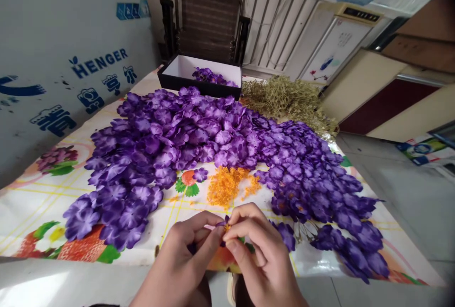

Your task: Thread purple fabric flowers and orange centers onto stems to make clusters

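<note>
Low in the centre of the frame, one small purple flower [226,219] is in work between the fingertips, with an orange tuft [227,227] at its middle, so this single piece looks partway assembled. The flowers at the right of the frame [302,165] appear further along: a few show orange centres, and thin stems [306,230] stick out near its lower end. The broad heap of blossoms [152,141] across the centre and left looks plain, and an orange pile [223,188] lies loose mid-frame, so much seems left. More flowers sit in the black box [192,84] at upper centre; dry greenish stems [284,98] lie to its right. The left hand [186,250] pinches the flower between thumb and forefinger; the right hand [265,250] appears to grip the tuft with its fingertips. Both wrists enter from the bottom edge, angled inward, fingers curled and nearly meeting.
</note>
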Motion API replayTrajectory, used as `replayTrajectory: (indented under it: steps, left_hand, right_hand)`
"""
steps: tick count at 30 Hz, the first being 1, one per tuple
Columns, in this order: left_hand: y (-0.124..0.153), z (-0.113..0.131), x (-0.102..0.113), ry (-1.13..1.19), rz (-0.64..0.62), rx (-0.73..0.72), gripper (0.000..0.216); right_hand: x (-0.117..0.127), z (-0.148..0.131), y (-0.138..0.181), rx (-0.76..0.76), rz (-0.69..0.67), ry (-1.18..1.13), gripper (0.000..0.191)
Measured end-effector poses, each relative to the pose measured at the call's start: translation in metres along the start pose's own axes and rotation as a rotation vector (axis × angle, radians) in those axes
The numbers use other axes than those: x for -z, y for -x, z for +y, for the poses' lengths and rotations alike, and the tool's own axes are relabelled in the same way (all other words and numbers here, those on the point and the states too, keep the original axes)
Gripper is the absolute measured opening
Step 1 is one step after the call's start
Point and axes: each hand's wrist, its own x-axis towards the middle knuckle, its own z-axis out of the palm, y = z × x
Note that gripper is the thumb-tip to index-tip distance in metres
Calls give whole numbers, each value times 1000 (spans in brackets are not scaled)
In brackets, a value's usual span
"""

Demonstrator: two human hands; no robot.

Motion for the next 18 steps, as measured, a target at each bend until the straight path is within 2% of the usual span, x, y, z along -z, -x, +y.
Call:
replayTrajectory:
  steps: [6, 12, 18]
  left_hand:
    - [-4, 4, -6, 17, -1, -28, 27]
    - [-10, 2, -25, 24, -52, -50, 28]
    - [-15, 8, -44, -265, 1, -278, 25]
  right_hand:
    - [7, -2, 2, 30, 44, 90, 16]
    - [26, -4, 9, 52, 73, 247, 17]
    - [41, 0, 19, 128, 176, 397, 22]
